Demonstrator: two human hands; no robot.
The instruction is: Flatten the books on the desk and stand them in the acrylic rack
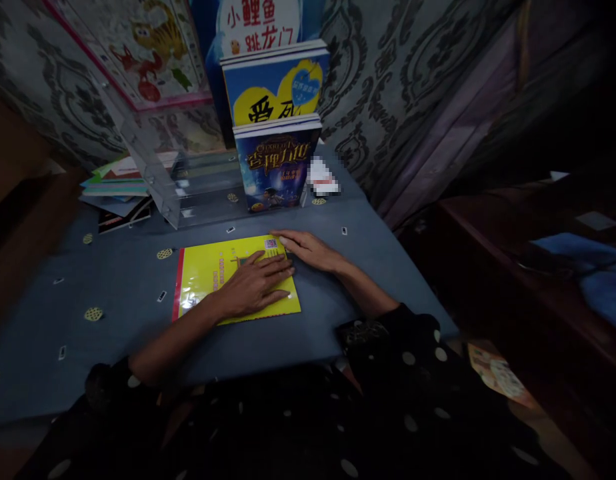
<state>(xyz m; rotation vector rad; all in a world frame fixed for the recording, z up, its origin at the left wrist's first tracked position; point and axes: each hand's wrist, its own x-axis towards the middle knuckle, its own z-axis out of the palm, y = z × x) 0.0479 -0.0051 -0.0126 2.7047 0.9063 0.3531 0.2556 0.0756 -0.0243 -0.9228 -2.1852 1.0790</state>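
desk [113, 280]: blue-grey cover, fills the left and middle of view, darker wooden furniture off its right edge

wall [388, 80]: grey patterned wallpaper running along the far side

clear stand [153, 167]: transparent acrylic, at the far edge of the desk, leaning panel on its left with a tiger picture [148, 47] behind it

two upright books in the stand, stepped: blue-and-yellow book [275, 83] at the back, dark blue book [277, 167] in front and lower, both covers facing the camera

book stack [115, 193]: lies flat at far left, just beside the stand, edges fanned out

yellow book [208, 270]: lies flat on the desk, centre, near side of the stand and apart from it, red spine to the left, small QR patch at its far right corner

left hand [255, 283]: palm down on the right half of the yellow book, grip spread flat, fingers pointing right, nothing pinched

right hand [308, 248]: palm down at the far right corner of the yellow book, fingertips on the cover, heel on the desk, grip flat and spread, fingers close together, pinching nothing; the two hands sit just beside each other

dark dotted sleeves [388, 340] on both forearms at the near edge

small round yellow tokens [93, 313] and tiny tags scattered across the desk cover
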